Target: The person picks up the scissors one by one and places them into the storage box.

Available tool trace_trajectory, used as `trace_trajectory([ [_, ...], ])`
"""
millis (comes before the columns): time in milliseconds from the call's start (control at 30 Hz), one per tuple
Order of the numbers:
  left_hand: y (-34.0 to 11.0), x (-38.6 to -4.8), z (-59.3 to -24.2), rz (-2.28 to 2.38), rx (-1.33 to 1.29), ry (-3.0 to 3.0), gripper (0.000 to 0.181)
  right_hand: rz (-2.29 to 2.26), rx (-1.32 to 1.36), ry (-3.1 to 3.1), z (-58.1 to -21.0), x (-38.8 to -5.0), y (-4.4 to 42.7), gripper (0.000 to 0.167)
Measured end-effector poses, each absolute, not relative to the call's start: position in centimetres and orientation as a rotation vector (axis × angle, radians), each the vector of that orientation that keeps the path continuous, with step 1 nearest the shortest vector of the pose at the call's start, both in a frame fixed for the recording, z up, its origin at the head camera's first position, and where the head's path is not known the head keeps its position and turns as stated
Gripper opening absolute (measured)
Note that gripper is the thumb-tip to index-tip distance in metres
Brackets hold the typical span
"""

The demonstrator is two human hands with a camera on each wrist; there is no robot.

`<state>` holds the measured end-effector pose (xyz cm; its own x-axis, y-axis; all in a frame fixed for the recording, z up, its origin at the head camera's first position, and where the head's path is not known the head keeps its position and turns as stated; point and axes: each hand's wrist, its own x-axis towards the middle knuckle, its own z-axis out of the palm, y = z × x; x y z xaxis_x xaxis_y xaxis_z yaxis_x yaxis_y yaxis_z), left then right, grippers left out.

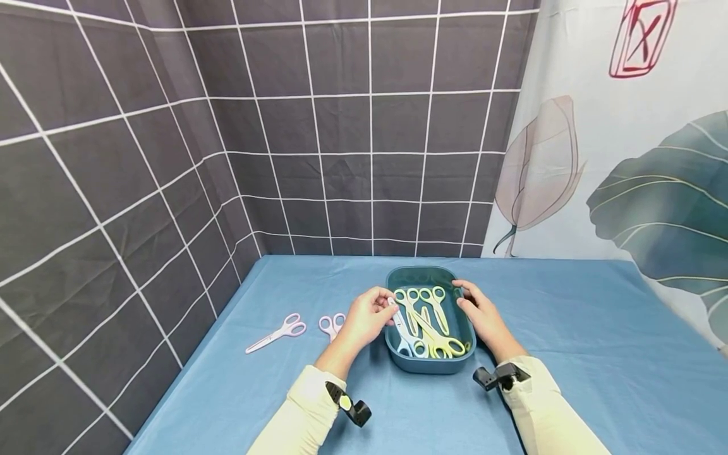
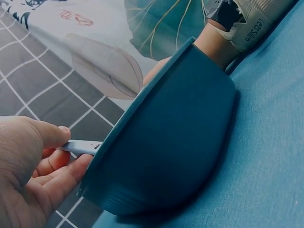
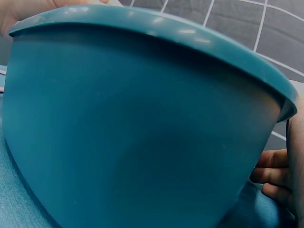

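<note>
My left hand (image 1: 366,315) is at the left rim of a dark teal plastic basin (image 1: 429,365). Its thumb and fingers pinch the blade end of light blue scissors (image 1: 401,327), whose handles lie in the basin. The left wrist view shows the pinched pale end (image 2: 84,147) crossing the rim. My right hand (image 1: 483,316) grips the basin's right rim, with fingers (image 3: 273,175) curled along the outer wall in the right wrist view. Inside the basin lie several yellow-green scissors (image 1: 435,306), overlapping one another.
Pink-handled scissors (image 1: 292,325) lie on the blue cloth (image 1: 273,392) to the left. A second pink pair (image 1: 328,325) is partly hidden behind my left hand. Dark gridded fabric (image 1: 341,126) hangs behind and left; a white leaf-print curtain (image 1: 560,158) hangs at right.
</note>
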<state>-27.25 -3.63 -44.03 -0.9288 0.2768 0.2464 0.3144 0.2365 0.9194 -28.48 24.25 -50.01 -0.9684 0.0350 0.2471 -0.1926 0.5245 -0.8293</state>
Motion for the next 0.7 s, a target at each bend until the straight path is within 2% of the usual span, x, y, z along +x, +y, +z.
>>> trace_trajectory([
  [367, -3.3, -27.1, -43.5, -1.777, -0.593, -2.488, 0.019, 1.418, 0.126, -2.527, -49.8, -28.3, 24.5, 0.043],
  [700, -2.6, -25.9, -43.2, -1.515, -0.646, -2.547, 0.015, 1.409, 0.122, -2.539, -49.8, -28.4, 24.0, 0.042],
])
